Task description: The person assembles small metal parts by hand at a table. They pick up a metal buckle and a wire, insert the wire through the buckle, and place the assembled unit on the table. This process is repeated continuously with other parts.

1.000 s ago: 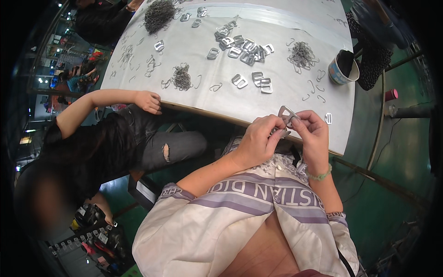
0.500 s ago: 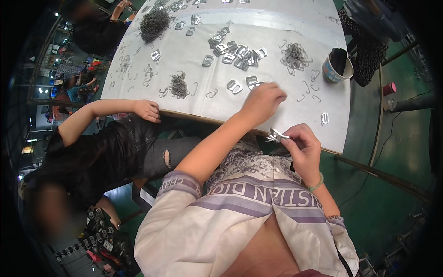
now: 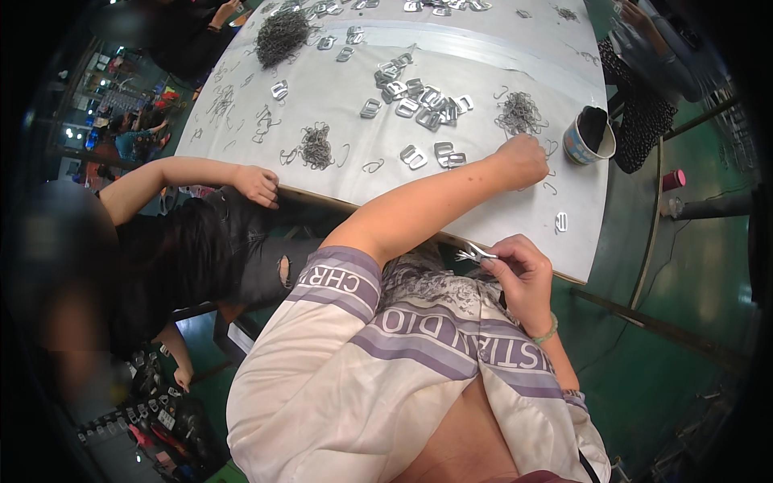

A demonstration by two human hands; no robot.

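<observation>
At the near table edge, right hand (image 3: 523, 270) pinches a small metal buckle (image 3: 475, 255) between thumb and fingertips, closed snug on it, held over the lap just off the grey table (image 3: 483, 217), probably to keep it ready for fitting. Left hand (image 3: 522, 161) reaches out across the top, fingers curled shut at the fringe of a wire hook pile (image 3: 519, 113); whether it has a hook, cannot tell. Loose buckles (image 3: 419, 101) lie heaped mid-table, within reach. A patterned cup (image 3: 589, 137) stands just beyond the pile; its inside is dark, contents unclear. A neighbour's hand (image 3: 258, 183) rests on the left edge.
</observation>
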